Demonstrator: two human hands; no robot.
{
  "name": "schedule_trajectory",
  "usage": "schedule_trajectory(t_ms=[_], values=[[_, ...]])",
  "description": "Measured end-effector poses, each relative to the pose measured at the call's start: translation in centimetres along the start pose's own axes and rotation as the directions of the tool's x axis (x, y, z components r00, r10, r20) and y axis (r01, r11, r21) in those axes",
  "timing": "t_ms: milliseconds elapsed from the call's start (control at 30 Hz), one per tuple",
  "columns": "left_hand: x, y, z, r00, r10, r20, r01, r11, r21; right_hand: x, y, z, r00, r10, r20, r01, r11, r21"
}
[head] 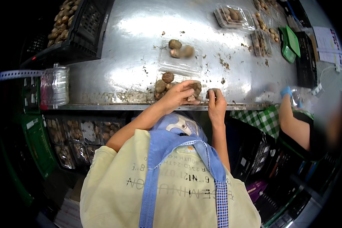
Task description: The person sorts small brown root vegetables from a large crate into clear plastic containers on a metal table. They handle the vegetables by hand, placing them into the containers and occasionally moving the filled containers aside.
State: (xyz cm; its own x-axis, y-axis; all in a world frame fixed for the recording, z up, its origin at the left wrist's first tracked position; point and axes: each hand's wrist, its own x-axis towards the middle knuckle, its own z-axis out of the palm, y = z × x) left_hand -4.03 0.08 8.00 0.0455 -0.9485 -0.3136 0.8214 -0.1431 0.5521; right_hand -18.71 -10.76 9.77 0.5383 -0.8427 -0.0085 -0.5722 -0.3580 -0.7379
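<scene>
My left hand (175, 97) is closed around a brown taro-like tuber (198, 89) above the front edge of the metal table. A small dark piece (208, 94), too small to identify, is pinched between the thumb and fingers of my right hand (217, 102). Right in front of me lies a clear plastic clamshell (180, 67), its two halves spread flat. Two or three tubers (175, 44) rest in the far half, one of them blurred. In the near half several more tubers (161, 85) sit, partly hidden by my left hand.
A black crate (87, 27) of tubers stands at left, beyond stacked clamshells (55, 87). Filled clamshells (230, 17) and a green object (291, 42) are at far right. Soil crumbs (224, 64) dot the table. A co-worker's blue-gloved hand (286, 91) is at right.
</scene>
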Motion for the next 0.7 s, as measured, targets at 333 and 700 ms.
schedule_trajectory(t_ms=[333, 700], values=[[-0.6, -0.9, 0.8, 0.988, -0.143, 0.049, 0.144, 0.99, -0.007, -3.1, -0.2, -0.4, 0.999, 0.023, 0.039, -0.034, 0.951, 0.307], [0.8, -3.0, 3.3, 0.975, 0.164, -0.15, -0.171, 0.985, -0.038, 1.4, 0.5, -3.3, 0.912, -0.366, 0.186, 0.294, 0.899, 0.324]])
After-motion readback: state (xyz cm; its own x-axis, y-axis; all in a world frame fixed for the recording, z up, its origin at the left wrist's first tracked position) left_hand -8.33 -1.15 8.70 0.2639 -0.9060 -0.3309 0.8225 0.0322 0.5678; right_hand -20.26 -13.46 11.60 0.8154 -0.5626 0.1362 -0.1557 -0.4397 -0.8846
